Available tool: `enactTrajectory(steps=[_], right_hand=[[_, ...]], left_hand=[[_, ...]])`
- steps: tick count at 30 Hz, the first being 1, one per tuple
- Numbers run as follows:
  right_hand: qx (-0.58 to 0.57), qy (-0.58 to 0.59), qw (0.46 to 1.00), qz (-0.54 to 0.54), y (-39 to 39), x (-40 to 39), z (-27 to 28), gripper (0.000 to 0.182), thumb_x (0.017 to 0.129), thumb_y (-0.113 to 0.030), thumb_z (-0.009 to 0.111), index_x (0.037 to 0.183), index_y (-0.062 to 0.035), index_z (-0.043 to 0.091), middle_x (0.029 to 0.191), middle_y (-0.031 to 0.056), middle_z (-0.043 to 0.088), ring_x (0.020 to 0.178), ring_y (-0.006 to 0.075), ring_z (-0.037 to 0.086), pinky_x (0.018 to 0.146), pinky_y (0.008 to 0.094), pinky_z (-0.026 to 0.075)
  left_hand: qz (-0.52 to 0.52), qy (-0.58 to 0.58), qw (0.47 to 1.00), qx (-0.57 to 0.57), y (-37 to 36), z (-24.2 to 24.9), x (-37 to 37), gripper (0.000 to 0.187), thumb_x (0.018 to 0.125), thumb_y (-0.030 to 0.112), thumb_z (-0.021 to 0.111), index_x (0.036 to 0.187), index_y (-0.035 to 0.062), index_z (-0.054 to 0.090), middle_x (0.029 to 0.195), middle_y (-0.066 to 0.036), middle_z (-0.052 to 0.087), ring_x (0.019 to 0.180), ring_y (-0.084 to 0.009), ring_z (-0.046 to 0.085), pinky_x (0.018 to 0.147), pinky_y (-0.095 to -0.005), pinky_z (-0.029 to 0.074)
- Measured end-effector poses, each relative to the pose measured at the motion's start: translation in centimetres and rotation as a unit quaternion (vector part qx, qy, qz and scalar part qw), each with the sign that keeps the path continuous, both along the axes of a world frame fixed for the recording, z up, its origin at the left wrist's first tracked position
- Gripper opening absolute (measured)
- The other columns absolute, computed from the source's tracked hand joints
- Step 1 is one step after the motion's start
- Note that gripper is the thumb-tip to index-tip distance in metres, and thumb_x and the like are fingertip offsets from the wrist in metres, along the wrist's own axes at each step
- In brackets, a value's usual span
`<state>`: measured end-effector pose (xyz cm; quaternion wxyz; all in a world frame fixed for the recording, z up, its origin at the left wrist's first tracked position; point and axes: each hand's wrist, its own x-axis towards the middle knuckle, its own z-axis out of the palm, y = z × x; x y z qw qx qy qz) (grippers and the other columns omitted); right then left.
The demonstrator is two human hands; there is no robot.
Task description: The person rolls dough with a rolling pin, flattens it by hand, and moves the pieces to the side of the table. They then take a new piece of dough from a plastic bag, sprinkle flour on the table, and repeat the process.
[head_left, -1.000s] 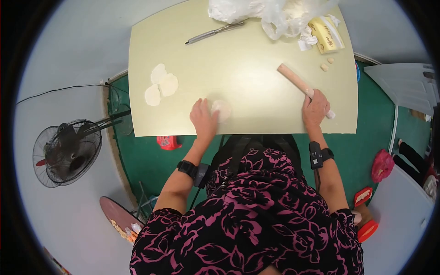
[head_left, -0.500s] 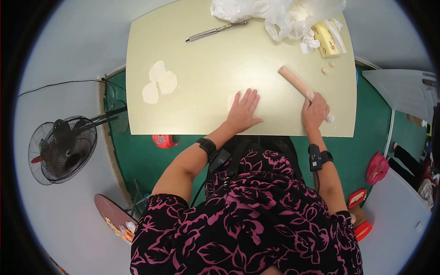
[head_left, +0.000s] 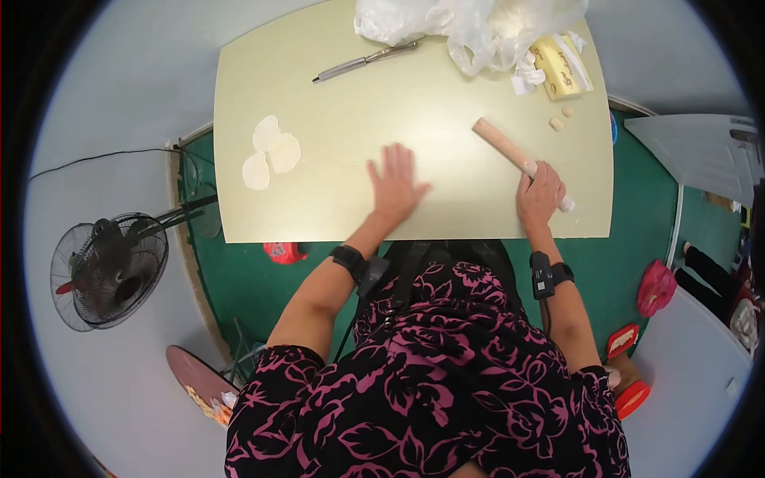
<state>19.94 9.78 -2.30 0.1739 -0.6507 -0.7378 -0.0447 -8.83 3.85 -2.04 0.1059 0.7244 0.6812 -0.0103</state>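
My left hand point(head_left: 394, 188) is spread palm down over the pale table point(head_left: 343, 119), slightly blurred; whether anything lies under it is hidden. My right hand point(head_left: 541, 196) is closed round the lower part of a wooden rolling pin point(head_left: 504, 145), which slants up to the left. Three thin, flat dough rounds point(head_left: 284, 153) lie close together on the left of the table. Two small dough lumps point(head_left: 556, 124) sit beyond the rolling pin on the right.
At the table's back are white plastic bags point(head_left: 478, 32), a yellow tissue pack point(head_left: 560, 68) and a silver pen-like tool point(head_left: 362, 62). A black fan point(head_left: 111, 267) stands left of the table. Below right, red trays point(head_left: 632, 398) and a pink bag point(head_left: 656, 287) show. Part of a person's dark-clothed legs point(head_left: 705, 275) appears far right.
My left hand has moved left across the table. My right hand still grips the rolling pin. The view has shifted slightly.
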Motion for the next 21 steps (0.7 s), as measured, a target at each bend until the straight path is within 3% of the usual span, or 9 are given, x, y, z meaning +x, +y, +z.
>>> enactTrajectory(steps=[1,4,7,10,14,16,18,19,21], right_hand=[[-0.006,0.000,1.000,-0.004,-0.2,0.1,-0.1,0.042,0.079,-0.019,0.063,0.116,-0.0054,0.048,0.113,0.0103,0.054,0.107,0.0268,0.050,0.090,0.0439,0.035],[-0.005,0.005,1.000,-0.008,0.6,-0.1,-0.1,0.041,0.079,-0.019,0.063,0.116,-0.0054,0.048,0.113,0.0101,0.054,0.107,0.0269,0.050,0.090,0.0436,0.035],[-0.010,0.005,1.000,-0.005,-0.2,-0.1,-0.1,0.041,0.079,-0.019,0.063,0.116,-0.0055,0.048,0.114,0.0098,0.054,0.108,0.0268,0.050,0.091,0.0434,0.035],[-0.005,0.005,1.000,-0.003,0.0,-0.1,0.0,0.041,0.080,-0.019,0.063,0.116,-0.0059,0.048,0.114,0.0095,0.054,0.108,0.0266,0.050,0.091,0.0435,0.034],[-0.012,0.010,1.000,0.007,-0.2,0.1,0.1,0.040,0.080,-0.019,0.062,0.116,-0.0066,0.048,0.114,0.0091,0.054,0.108,0.0267,0.049,0.092,0.0439,0.033],[-0.022,0.009,1.000,0.002,-0.2,0.0,0.2,0.040,0.080,-0.019,0.061,0.116,-0.0068,0.048,0.115,0.0090,0.053,0.108,0.0268,0.049,0.092,0.0440,0.033],[-0.034,0.005,0.999,-0.006,-0.1,-0.1,0.3,0.040,0.081,-0.019,0.061,0.116,-0.0068,0.048,0.115,0.0089,0.053,0.108,0.0269,0.049,0.092,0.0439,0.033],[-0.029,0.004,1.000,-0.003,-0.1,-0.1,0.2,0.040,0.081,-0.019,0.061,0.116,-0.0068,0.048,0.115,0.0088,0.053,0.108,0.0270,0.049,0.092,0.0438,0.033],[-0.017,0.003,1.000,-0.001,-0.1,0.0,0.0,0.040,0.081,-0.020,0.061,0.115,-0.0069,0.048,0.115,0.0085,0.053,0.107,0.0270,0.049,0.091,0.0437,0.033]], left_hand=[[-0.049,-0.017,0.998,-0.040,-0.5,1.0,1.1,0.081,0.082,0.052,0.053,0.141,0.0025,0.027,0.150,-0.019,0.018,0.139,-0.0370,0.013,0.103,-0.0655,0.011],[-0.169,-0.085,0.982,0.018,-1.4,0.6,0.5,0.076,0.079,0.051,0.056,0.140,0.0124,0.032,0.149,-0.012,0.025,0.138,-0.0312,0.020,0.103,-0.0657,0.014],[-0.204,-0.027,0.978,0.024,-0.3,-0.1,-2.9,0.072,0.081,0.048,0.056,0.140,0.0150,0.033,0.149,-0.010,0.025,0.138,-0.0295,0.020,0.103,-0.0651,0.015],[-0.040,0.054,0.997,0.031,2.0,-0.7,-7.0,0.064,0.089,0.042,0.047,0.143,0.0142,0.028,0.151,-0.011,0.020,0.139,-0.0297,0.016,0.103,-0.0641,0.014],[0.198,0.015,0.977,0.073,5.2,-1.6,-5.8,0.069,0.088,0.049,0.046,0.143,0.0105,0.027,0.150,-0.019,0.017,0.138,-0.0383,0.012,0.102,-0.0660,0.012],[0.107,0.014,0.993,0.057,4.9,-0.8,-1.6,0.078,0.083,0.056,0.051,0.141,0.0075,0.031,0.149,-0.019,0.019,0.137,-0.0395,0.014,0.101,-0.0672,0.013],[-0.071,-0.015,0.997,0.013,2.7,0.6,2.5,0.084,0.078,0.059,0.053,0.139,0.0057,0.032,0.148,-0.016,0.024,0.137,-0.0367,0.017,0.102,-0.0650,0.017],[-0.129,-0.120,0.982,0.059,1.0,0.3,3.3,0.080,0.079,0.051,0.058,0.138,0.0048,0.033,0.146,-0.017,0.027,0.136,-0.0355,0.022,0.105,-0.0586,0.020],[-0.117,-0.184,0.975,0.041,-0.3,0.0,2.1,0.074,0.079,0.042,0.061,0.137,0.0044,0.034,0.145,-0.018,0.028,0.134,-0.0356,0.026,0.106,-0.0538,0.022]])
